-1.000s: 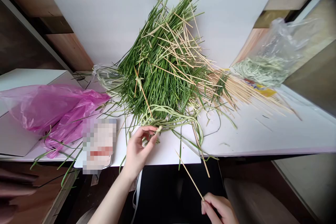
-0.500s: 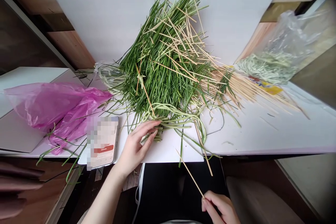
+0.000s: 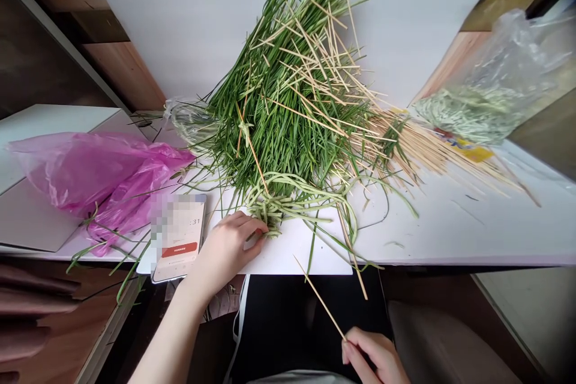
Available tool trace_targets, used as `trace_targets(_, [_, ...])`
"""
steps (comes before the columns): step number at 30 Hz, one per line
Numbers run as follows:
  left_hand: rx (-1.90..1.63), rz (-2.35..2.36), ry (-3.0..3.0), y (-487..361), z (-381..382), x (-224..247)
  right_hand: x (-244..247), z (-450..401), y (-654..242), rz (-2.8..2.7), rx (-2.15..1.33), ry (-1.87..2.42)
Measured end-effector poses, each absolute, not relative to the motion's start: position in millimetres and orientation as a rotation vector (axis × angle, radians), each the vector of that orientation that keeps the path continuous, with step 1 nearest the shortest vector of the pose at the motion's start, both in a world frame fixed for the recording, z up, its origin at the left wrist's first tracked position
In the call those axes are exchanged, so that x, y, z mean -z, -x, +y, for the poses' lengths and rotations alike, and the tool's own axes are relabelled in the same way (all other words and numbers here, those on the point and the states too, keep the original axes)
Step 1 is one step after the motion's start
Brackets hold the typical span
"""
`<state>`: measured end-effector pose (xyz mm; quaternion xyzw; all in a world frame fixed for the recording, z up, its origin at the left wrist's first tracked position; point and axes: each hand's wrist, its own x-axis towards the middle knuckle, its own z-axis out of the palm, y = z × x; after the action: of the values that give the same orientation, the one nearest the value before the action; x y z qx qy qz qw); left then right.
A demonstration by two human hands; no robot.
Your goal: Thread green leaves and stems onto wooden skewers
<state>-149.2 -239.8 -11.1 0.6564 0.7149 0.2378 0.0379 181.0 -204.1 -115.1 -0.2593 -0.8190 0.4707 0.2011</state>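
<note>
My right hand (image 3: 373, 357) is closed around one end of a thin bamboo skewer (image 3: 318, 296), which points up and left, over my lap by the table's front edge. At the small pile of short pale-green stem pieces (image 3: 270, 210), my left hand (image 3: 234, 246) has its thumb and fingers curled together at a stem piece (image 3: 273, 233); the fingertips partly cover it. Longer pale-green stems (image 3: 310, 186) loop beside the pile. Behind them rises a big heap of long green leaves (image 3: 288, 126), with another skewer (image 3: 257, 159) bearing a knotted green piece leaning on it.
Many loose skewers (image 3: 423, 150) lie across the heap and to its right. A clear bag of pale strands (image 3: 472, 111) stands at the far right. To the left are a phone (image 3: 180, 240), a pink plastic bag (image 3: 112, 174) and a white box (image 3: 36, 132).
My left hand has drawn down slightly, and its fingers have closed in at the stem pieces. My right hand keeps its skewer and has barely moved. The view has shifted a little.
</note>
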Motion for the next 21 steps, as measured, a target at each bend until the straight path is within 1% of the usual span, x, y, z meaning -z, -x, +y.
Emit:
trace_targets(4, [-0.789,2.259,-1.861,149,-242,6,111,-203,-180,-2.28,-1.321,0.716])
trace_targets(7, [-0.941,2.192,-1.73,140,-241,4,116,-204,-182,-2.264,-1.318,0.73])
trace_targets(12, [-1.342,1.805,-1.362,100,-229,16,126,-205,-187,-2.157,-1.249,0.725])
trace_targets(14, [-1.448,1.667,-1.215,84,-224,25,128,-204,-188,-2.132,-1.232,0.732])
trace_targets(17, [-1.533,1.569,-1.073,68,-220,37,127,-204,-191,-2.124,-1.222,0.756])
trace_targets(21, [-1.539,1.554,-1.041,66,-221,42,126,-204,-196,-2.157,-1.222,0.822])
